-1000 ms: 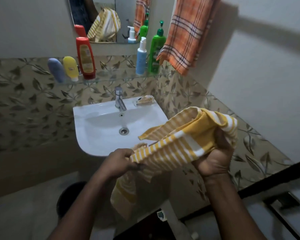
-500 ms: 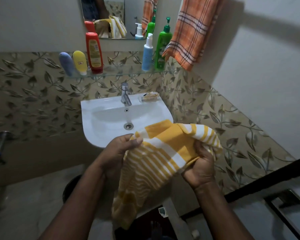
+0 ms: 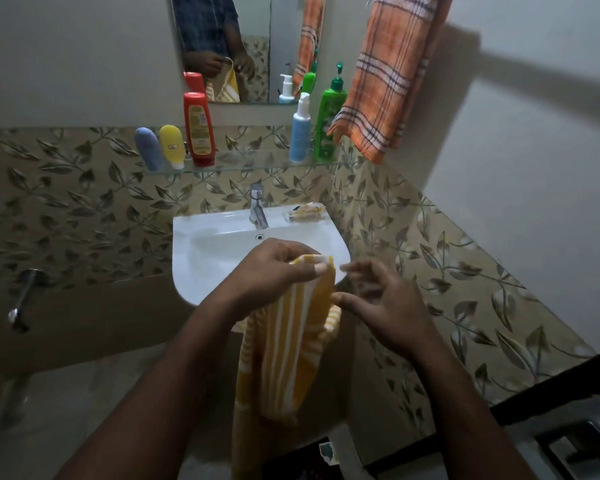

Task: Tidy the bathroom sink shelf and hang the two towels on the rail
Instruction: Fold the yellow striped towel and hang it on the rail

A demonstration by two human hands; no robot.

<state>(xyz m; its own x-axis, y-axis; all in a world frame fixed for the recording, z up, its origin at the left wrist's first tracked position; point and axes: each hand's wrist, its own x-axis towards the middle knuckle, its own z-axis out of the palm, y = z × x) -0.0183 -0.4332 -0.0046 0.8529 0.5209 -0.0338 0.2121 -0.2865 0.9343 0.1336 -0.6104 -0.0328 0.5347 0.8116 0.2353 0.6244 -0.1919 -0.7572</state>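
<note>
Yellow-and-white striped towel (image 3: 284, 341) is pinched at its top corner between the thumb and fingers of the left hand (image 3: 274, 270), in front of the front rim of the white sink (image 3: 215, 258). The rest of the cloth is left hanging straight down below the basin. The right hand (image 3: 385, 303) is held just beside the towel with its fingers spread, gripping nothing (the fingertips are blurred, so contact with the cloth cannot be told).

An orange checked towel (image 3: 385, 81) is draped down the wall by the right end of the glass shelf (image 3: 250, 167), its lower corner just beside the green pump bottle (image 3: 329, 126). A white-and-blue pump bottle (image 3: 300, 133) is stood next to the green one. At the left end a blue-grey tube (image 3: 148, 148), a yellow tube (image 3: 172, 145) and a red bottle (image 3: 199, 129) are lined up upright.

A chrome tap (image 3: 257, 206) is mounted at the back edge of the sink, and a soap dish (image 3: 305, 213) is set on its back right corner. Both hands are reflected in the mirror (image 3: 257, 22).
</note>
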